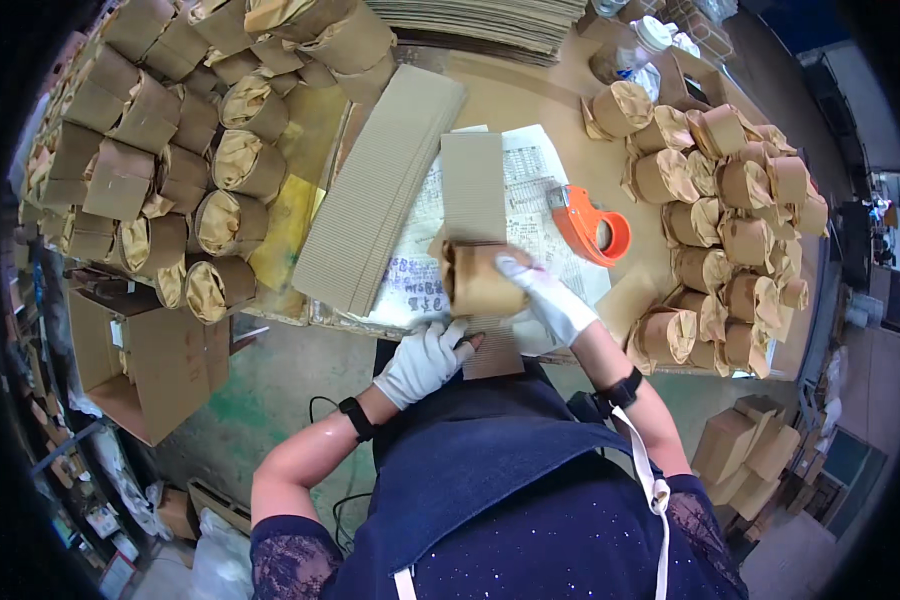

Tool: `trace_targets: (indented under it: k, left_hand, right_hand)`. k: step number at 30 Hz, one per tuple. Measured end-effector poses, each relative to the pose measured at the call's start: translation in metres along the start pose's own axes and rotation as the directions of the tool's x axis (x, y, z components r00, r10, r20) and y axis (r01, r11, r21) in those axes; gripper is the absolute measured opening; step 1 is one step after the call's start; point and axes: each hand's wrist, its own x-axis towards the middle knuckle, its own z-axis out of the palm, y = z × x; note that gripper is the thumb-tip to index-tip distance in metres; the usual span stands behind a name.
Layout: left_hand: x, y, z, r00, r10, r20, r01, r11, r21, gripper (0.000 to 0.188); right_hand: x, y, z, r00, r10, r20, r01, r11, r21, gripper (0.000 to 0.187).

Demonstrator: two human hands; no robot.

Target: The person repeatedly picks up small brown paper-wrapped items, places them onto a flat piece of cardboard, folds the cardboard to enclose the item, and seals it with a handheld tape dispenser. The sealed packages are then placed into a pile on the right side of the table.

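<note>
Both the left hand (423, 360) and the right hand (550, 298) wear white gloves, with black bands at the wrists, and between them sits a tan paper-wrapped roll (480, 280) on a brown ribbed corrugated strip (473, 185). The tape dispenser (590, 224) is bright orange, against white paper sheets (530, 190) covered in dark print. The apron (480, 450) is dark navy with white straps, over a navy top speckled with tiny pale dots.

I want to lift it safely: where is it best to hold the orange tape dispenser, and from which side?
Probably by the orange tape dispenser's narrow handle end pointing up-left, approaching from above. It lies flat on the printed paper; the round end is wider.
</note>
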Motion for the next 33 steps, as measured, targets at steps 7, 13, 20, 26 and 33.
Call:
trace_targets:
  k: [7, 13, 20, 26, 33]
  left_hand:
    - [0.094, -0.063, -0.02, 0.946, -0.292, -0.138, 0.195, 0.857, -0.476, 0.035]
    - [0.13, -0.076, 0.019, 0.66, -0.751, 0.022, 0.551, 0.464, -0.693, 0.046]
    - [0.138, -0.073, -0.023, 0.665, -0.729, 0.159, 0.462, 0.235, -0.855, 0.045]
    - [0.134, -0.062, -0.015, 0.828, -0.516, -0.221, 0.418, 0.83, -0.37, 0.029]
    - [0.123, -0.048, -0.008, 0.845, -0.512, 0.151, 0.533, 0.829, -0.172, 0.113]
  right_hand:
    - [0.083, 0.011, -0.017, 0.927, -0.366, -0.084, 0.285, 0.831, -0.478, 0.087]
    - [0.089, -0.038, -0.009, 0.995, -0.078, -0.063, 0.065, 0.98, -0.189, 0.084]
    - [0.102, -0.021, -0.014, 0.84, -0.523, 0.144, 0.509, 0.668, -0.544, 0.072]
    - [0.032, -0.066, 0.009, 0.869, -0.437, -0.232, 0.137, 0.664, -0.735, 0.052]
    - [0.025, -0.004, -0.008, 0.91, -0.327, -0.257, 0.175, 0.862, -0.477, 0.057]
